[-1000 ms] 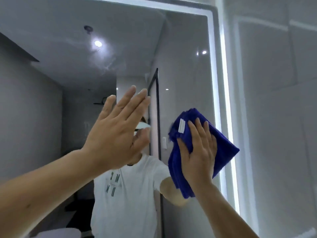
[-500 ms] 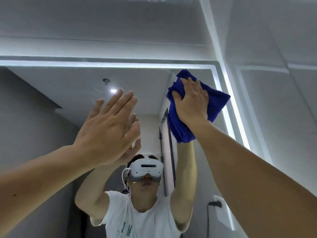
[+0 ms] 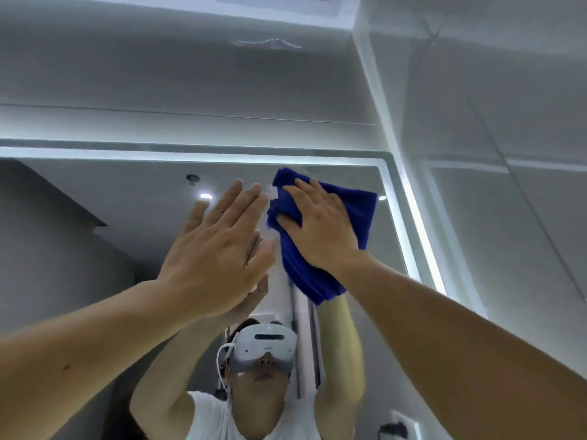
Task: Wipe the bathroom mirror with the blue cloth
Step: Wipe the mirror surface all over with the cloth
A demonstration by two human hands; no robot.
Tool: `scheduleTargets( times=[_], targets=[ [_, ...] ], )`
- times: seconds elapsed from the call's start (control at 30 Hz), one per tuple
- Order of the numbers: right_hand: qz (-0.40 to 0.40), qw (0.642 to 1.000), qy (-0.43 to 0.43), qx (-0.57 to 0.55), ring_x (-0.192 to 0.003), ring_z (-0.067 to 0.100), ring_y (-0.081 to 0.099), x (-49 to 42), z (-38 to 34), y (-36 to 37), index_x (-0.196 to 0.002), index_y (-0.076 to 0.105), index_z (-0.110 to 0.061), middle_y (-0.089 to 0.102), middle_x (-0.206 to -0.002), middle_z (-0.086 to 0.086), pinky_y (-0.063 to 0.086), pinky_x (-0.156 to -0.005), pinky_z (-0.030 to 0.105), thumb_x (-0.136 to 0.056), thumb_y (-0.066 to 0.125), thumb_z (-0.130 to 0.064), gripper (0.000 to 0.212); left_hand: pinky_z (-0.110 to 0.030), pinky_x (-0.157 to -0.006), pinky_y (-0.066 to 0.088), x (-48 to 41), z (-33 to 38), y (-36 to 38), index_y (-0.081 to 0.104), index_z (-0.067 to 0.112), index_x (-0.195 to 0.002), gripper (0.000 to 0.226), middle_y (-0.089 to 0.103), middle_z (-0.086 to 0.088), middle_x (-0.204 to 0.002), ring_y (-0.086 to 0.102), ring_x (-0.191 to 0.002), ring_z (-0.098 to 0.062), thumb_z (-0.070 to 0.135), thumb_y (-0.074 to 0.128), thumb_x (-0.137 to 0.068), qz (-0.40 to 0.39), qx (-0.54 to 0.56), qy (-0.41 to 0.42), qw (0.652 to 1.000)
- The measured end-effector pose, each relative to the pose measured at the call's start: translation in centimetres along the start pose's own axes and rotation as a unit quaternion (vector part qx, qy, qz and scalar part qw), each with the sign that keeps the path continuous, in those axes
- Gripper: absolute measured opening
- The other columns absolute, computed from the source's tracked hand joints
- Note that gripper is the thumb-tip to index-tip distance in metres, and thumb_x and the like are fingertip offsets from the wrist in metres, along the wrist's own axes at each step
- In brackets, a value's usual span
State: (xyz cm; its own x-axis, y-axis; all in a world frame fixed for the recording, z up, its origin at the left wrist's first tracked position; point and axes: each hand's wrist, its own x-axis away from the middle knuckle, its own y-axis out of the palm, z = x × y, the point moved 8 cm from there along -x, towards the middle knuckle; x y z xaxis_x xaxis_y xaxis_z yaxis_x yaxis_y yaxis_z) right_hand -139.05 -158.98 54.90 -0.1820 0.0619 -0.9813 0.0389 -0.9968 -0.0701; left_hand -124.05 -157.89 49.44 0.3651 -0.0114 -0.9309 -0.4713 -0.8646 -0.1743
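We note the left hand (image 3: 216, 249) flat on the mirror (image 3: 95, 233), fingers straight and together; its bare palm may smear the glass. At its 2 o'clock the cloth (image 3: 355, 211) sits near the mirror's top right corner. The right hand (image 3: 317, 227) presses it, fingers spread. Ungripped, the cloth could slip.

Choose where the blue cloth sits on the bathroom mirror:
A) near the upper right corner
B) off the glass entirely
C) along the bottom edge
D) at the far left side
A: the right hand presses the blue cloth against the mirror just below its lit top edge, close to the right corner.
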Motion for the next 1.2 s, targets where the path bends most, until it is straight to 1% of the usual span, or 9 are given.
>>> scheduleTargets(
  times=[0.13,0.27,0.4,0.57,0.67,0.83,0.93,1.1,1.2],
  targets=[
    [0.004,1.0,0.024,-0.001,-0.143,0.023,0.028,-6.1,3.4,-2.1,-0.146,0.038,-0.021,0.037,-0.154,0.002,0.021,-0.114,0.039,-0.101,0.042,-0.044,0.051,-0.035,-0.12,-0.016,-1.3,0.1,-0.7,-0.009,0.031,-0.154,0.071,-0.025,0.02,-0.155,-0.037,-0.136,0.005,0.059,0.002,-0.09,0.008,0.003,0.008,1.0],
    [0.015,0.987,0.156,-0.041,-0.12,0.031,0.051,-8.0,11.8,-5.7,-0.132,0.05,-0.02,0.054,-0.133,0.008,0.038,-0.101,0.042,-0.096,0.046,-0.044,0.044,-0.035,-0.12,-0.015,-0.9,0.0,-1.5,-0.013,0.033,-0.152,0.069,-0.028,0.021,-0.154,-0.036,-0.136,0.007,0.059,0.0,-0.089,0.003,-0.006,0.021,1.0],
    [0.053,0.971,0.233,-0.005,-0.128,0.03,0.042,-6.5,12.4,-5.0,-0.132,0.048,-0.014,0.049,-0.137,0.009,0.034,-0.104,0.044,-0.098,0.043,-0.036,0.041,-0.035,-0.12,-0.015,-0.2,-0.6,-1.9,-0.011,0.032,-0.153,0.069,-0.024,0.019,-0.158,-0.036,-0.137,0.005,0.057,0.002,-0.09,-0.005,-0.026,0.023,0.999],
    [0.006,1.0,0.029,0.0,-0.148,0.023,0.018,-6.8,0.9,-0.2,-0.15,0.031,-0.017,0.026,-0.16,0.003,0.015,-0.118,0.042,-0.102,0.039,-0.037,0.053,-0.032,-0.119,-0.018,-1.0,-0.2,-2.1,-0.01,0.032,-0.153,0.069,-0.026,0.02,-0.155,-0.038,-0.135,0.006,0.058,0.003,-0.091,0.004,-0.024,0.018,1.0],
    [-0.014,1.0,-0.001,-0.004,-0.149,0.019,0.017,-7.4,2.0,-0.8,-0.153,0.029,-0.02,0.024,-0.161,-0.001,0.013,-0.119,0.041,-0.103,0.037,-0.042,0.055,-0.032,-0.118,-0.019,-1.9,-0.2,-1.7,-0.013,0.032,-0.152,0.072,-0.028,0.02,-0.154,-0.04,-0.134,0.005,0.061,-0.004,-0.087,0.0,-0.035,0.017,0.999],
    [0.03,0.991,0.13,-0.018,-0.141,0.031,0.03,-8.3,9.7,-4.5,-0.147,0.035,-0.016,0.036,-0.153,0.011,0.023,-0.111,0.042,-0.102,0.038,-0.038,0.051,-0.034,-0.119,-0.013,-5.2,-2.1,-1.6,-0.004,0.029,-0.156,0.066,-0.015,0.016,-0.161,-0.025,-0.145,-0.002,0.057,0.018,-0.099,0.002,-0.02,-0.014,1.0],
    [0.009,0.978,0.205,-0.04,-0.133,0.037,0.04,-7.7,13.4,-5.3,-0.147,0.034,-0.019,0.037,-0.149,0.014,0.032,-0.11,0.044,-0.099,0.04,-0.045,0.054,-0.036,-0.12,-0.01,-6.7,-2.9,-1.6,0.0,0.027,-0.156,0.067,-0.009,0.013,-0.163,-0.018,-0.147,-0.004,0.053,0.02,-0.098,0.016,-0.015,-0.031,0.999],
    [0.013,0.976,0.216,-0.027,-0.132,0.032,0.04,-7.4,13.1,-5.4,-0.145,0.034,-0.012,0.037,-0.147,0.012,0.035,-0.104,0.041,-0.1,0.039,-0.038,0.052,-0.043,-0.123,0.001,-6.1,-2.5,1.3,-0.001,0.032,-0.154,0.063,-0.011,0.018,-0.157,-0.011,-0.15,-0.01,0.05,0.024,-0.099,-0.012,0.034,-0.04,0.999],
    [0.017,0.974,0.221,-0.033,-0.136,0.03,0.036,-6.2,13.0,-5.2,-0.147,0.032,-0.012,0.035,-0.151,0.011,0.033,-0.109,0.044,-0.101,0.038,-0.036,0.053,-0.037,-0.121,-0.008,-5.0,-1.9,1.5,-0.003,0.031,-0.154,0.065,-0.014,0.02,-0.156,-0.019,-0.146,-0.002,0.055,0.015,-0.097,0.002,0.038,-0.007,0.999]
  ],
)
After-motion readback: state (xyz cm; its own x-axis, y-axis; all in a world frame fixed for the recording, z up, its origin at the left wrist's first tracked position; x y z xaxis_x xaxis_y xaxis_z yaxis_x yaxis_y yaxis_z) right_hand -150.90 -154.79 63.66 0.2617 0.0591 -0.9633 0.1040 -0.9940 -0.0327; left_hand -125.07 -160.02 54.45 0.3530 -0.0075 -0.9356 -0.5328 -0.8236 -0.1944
